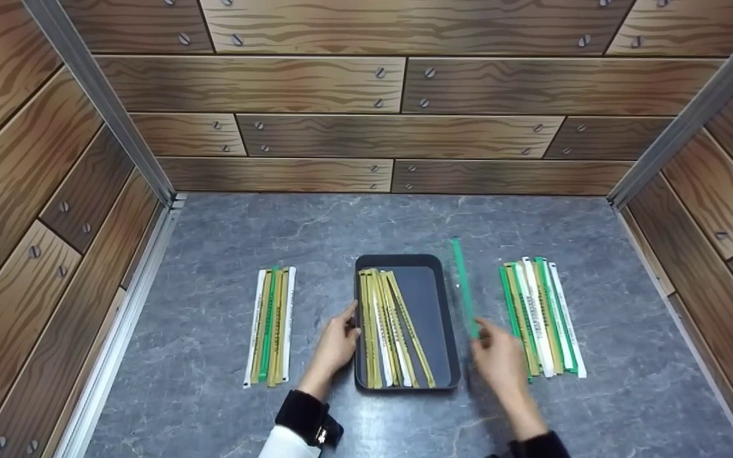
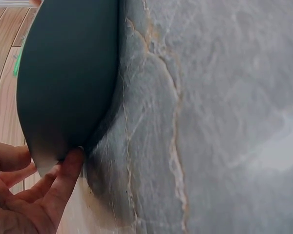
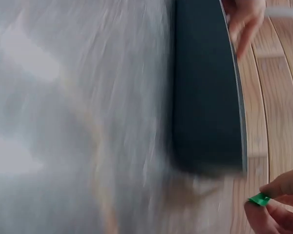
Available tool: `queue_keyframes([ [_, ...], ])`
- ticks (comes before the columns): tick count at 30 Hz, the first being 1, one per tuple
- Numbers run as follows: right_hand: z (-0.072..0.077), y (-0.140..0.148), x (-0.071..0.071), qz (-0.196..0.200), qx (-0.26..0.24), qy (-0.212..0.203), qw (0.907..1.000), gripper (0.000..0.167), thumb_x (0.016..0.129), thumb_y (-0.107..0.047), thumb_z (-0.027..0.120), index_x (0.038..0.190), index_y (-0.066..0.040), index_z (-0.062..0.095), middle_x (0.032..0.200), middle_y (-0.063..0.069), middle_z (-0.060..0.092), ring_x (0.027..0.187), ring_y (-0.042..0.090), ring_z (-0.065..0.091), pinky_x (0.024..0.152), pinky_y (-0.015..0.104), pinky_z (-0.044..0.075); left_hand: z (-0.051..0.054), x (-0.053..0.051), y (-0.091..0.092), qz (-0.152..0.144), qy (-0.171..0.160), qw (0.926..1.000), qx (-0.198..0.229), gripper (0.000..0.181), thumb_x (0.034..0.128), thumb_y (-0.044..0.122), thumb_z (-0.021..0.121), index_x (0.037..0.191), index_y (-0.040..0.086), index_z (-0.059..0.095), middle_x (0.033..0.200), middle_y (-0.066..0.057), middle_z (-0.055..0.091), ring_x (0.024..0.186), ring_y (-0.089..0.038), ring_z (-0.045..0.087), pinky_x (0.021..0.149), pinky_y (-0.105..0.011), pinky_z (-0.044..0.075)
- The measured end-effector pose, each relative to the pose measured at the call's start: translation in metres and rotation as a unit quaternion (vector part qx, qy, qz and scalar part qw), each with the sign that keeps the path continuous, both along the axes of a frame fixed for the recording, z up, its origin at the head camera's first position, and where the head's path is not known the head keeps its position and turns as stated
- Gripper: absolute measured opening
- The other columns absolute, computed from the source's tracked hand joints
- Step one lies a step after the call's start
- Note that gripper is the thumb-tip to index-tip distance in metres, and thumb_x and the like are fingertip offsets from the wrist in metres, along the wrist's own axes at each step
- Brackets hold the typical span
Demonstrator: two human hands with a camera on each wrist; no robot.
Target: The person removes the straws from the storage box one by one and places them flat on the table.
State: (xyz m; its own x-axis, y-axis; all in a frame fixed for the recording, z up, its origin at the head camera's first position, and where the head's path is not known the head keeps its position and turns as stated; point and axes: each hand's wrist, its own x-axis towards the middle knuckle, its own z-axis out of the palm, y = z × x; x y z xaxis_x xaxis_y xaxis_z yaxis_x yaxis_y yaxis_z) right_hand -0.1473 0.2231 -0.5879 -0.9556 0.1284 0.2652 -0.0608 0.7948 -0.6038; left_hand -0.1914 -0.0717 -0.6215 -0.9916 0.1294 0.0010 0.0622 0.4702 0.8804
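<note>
A dark rectangular tray [image 1: 427, 299] holds several gold and white sticks [image 1: 387, 327] on its left side. My left hand [image 1: 336, 343] touches the tray's left wall; in the left wrist view its fingers [image 2: 71, 163] rest on the wall's outer side and lower edge. To the right of the tray, my right hand [image 1: 500, 356] pinches the near end of a green stick [image 1: 464, 286], which points away from me beside the tray. In the right wrist view only the green tip [image 3: 259, 199] shows between thumb and finger, near the tray wall [image 3: 207, 97].
A row of white, gold and green sticks [image 1: 271, 324] lies on the grey marbled surface [image 1: 315, 222] at the left. Another row of mixed sticks [image 1: 541, 318] lies right of my right hand. Wood-patterned walls [image 1: 366, 137] stand at the back and sides.
</note>
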Motion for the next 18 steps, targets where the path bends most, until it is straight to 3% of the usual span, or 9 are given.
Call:
queue_keyframes([
  [3,0.000,0.028,0.002,-0.039,0.019,-0.004,0.9991,0.037,0.082,0.006,0.066,0.119,0.003,0.067,0.088,0.020,0.070,0.075,0.034,0.068,0.060,0.047,0.056,0.000,-0.001,0.001,0.003,0.004,1.0000,-0.003,0.059,0.0891,-0.006,0.060,0.145,0.000,0.044,0.120,-0.027,0.062,0.108,-0.035,0.062,0.098,-0.048,0.047],
  [9,-0.006,0.072,0.005,-0.103,0.052,-0.049,0.9921,0.036,0.085,0.003,0.062,0.120,0.003,0.066,0.090,0.022,0.070,0.072,0.037,0.066,0.051,0.049,0.051,0.001,0.000,0.000,0.006,0.004,0.9999,-0.011,0.059,0.0898,-0.005,0.061,0.146,0.001,0.044,0.121,-0.026,0.062,0.108,-0.035,0.061,0.098,-0.048,0.047],
  [15,-0.015,0.093,0.005,-0.132,0.059,-0.105,0.9839,0.038,0.086,-0.001,0.052,0.122,0.003,0.065,0.091,0.022,0.069,0.072,0.039,0.064,0.046,0.047,0.047,0.000,0.001,0.000,0.006,0.005,0.9999,-0.015,0.059,0.0901,-0.004,0.061,0.146,0.002,0.044,0.124,-0.026,0.061,0.111,-0.036,0.060,0.099,-0.048,0.045],
  [18,-0.019,0.094,0.006,-0.148,0.067,-0.095,0.9822,0.038,0.086,-0.001,0.054,0.122,0.004,0.064,0.103,0.028,0.064,0.085,0.047,0.061,0.057,0.055,0.049,0.000,0.002,0.000,0.002,0.014,0.9998,-0.013,0.058,0.0894,-0.006,0.061,0.145,0.000,0.045,0.122,-0.027,0.061,0.110,-0.037,0.060,0.099,-0.049,0.046],
])
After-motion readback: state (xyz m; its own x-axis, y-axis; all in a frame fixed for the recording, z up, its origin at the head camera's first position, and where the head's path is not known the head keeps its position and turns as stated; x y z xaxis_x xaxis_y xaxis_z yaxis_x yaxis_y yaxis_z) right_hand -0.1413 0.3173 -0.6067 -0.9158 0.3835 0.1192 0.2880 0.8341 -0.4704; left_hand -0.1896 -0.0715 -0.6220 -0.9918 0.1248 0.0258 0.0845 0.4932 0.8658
